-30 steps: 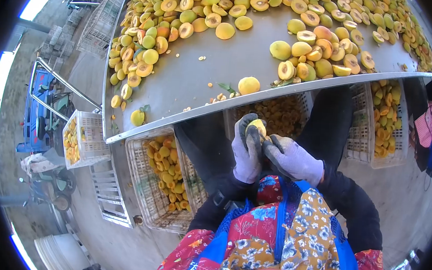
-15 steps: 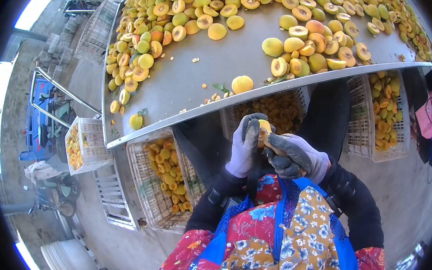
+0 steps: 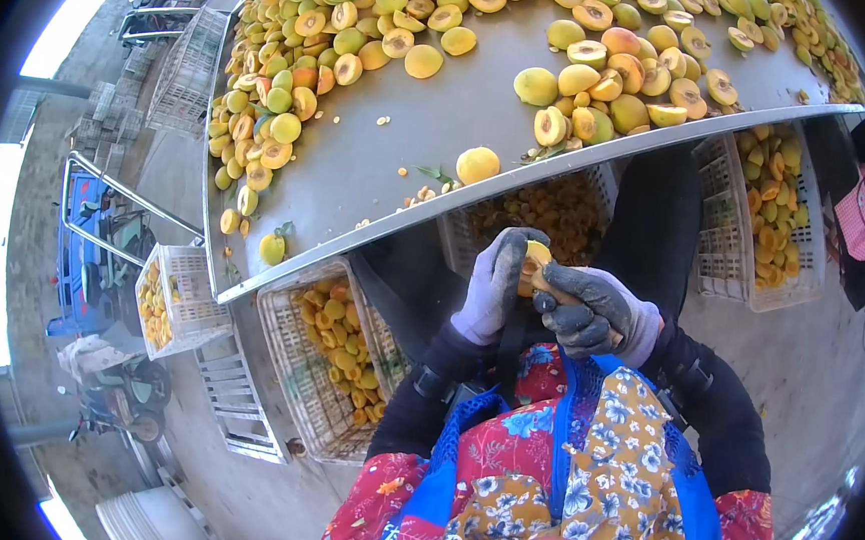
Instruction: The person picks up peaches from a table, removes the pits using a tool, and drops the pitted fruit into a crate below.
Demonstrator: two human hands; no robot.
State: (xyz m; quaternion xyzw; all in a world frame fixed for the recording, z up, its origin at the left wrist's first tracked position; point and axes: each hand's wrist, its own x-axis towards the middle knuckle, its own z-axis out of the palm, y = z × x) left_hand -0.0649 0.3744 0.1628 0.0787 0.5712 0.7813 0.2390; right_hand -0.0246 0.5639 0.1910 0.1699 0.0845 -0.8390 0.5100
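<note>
Meeting at one fruit (image 3: 532,263) (two hands (image 3: 492,286) (image 3: 605,310))

Left hand (image 3: 493,284) and right hand (image 3: 602,310) partly hide the fruit (image 3: 534,259)

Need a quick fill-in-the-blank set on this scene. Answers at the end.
1. The left hand and right hand both wear ____.
2. The lone round fruit by the front edge of the table lies beside a small green ____.
3. The cut fruit is up between the worker's two ____.
4. The crate nearest the left elbow contains yellow ____.

Missing words: gloves; leaf; hands; fruit.
</note>
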